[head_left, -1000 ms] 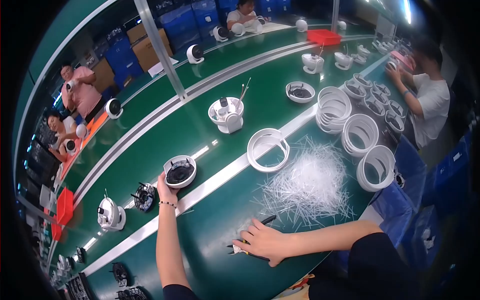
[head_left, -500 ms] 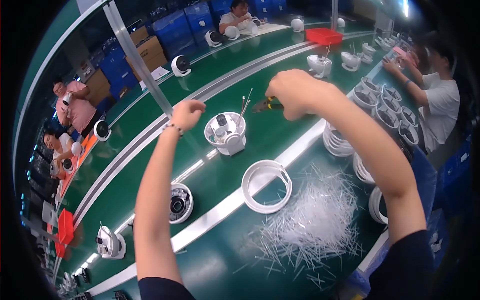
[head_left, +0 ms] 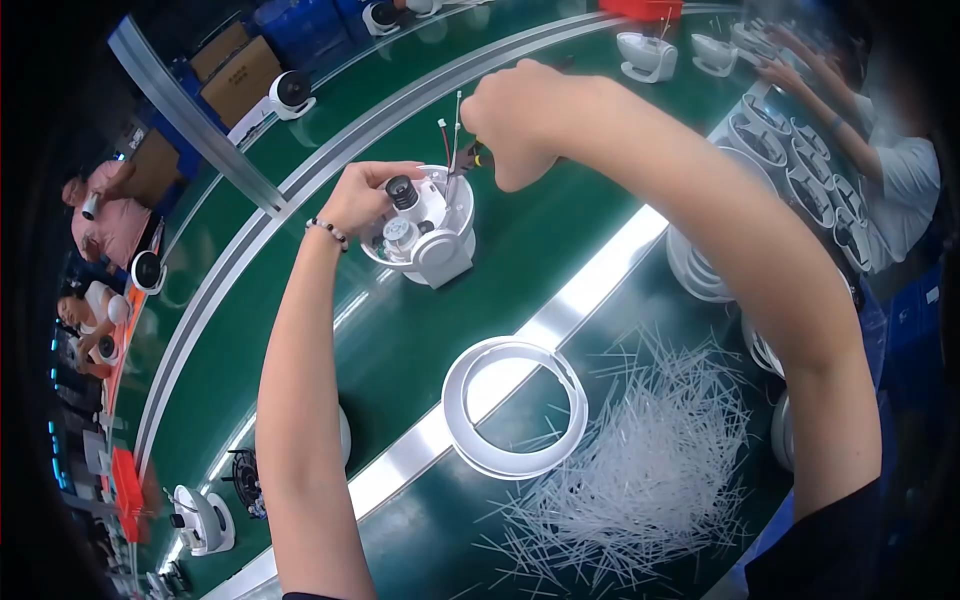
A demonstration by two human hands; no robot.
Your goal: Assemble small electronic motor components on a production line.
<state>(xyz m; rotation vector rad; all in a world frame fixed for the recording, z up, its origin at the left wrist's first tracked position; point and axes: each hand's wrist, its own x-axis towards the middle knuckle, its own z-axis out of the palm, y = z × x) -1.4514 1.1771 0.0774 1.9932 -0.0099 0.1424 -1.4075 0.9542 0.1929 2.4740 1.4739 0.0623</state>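
Observation:
A white bowl-shaped housing (head_left: 440,258) stands tilted on the green conveyor, with a black ribbed cylinder (head_left: 401,193) and white inner parts exposed. My left hand (head_left: 362,200) grips its far left rim, fingers curled over the edge. Thin wires with a small white connector (head_left: 441,123) rise from the housing's far side. My right hand (head_left: 522,122) is closed around cutting pliers (head_left: 468,158) with yellow and black handles. The jaws are at the wires, near the rim; whether they pinch one I cannot tell. Most of the handles are hidden in the palm.
Nearer me lies a white ring (head_left: 458,395), beside a heap of clear thin strips (head_left: 650,470). Stacked white rings (head_left: 695,265) and several housings (head_left: 815,190) stand at right. A metal post (head_left: 190,115) rises at left. Co-workers sit along the line.
Both hands have come to the housing: the left now grips its rim, and the pliers have moved left to the wires. The housing has turned and tilted. My view has shifted.

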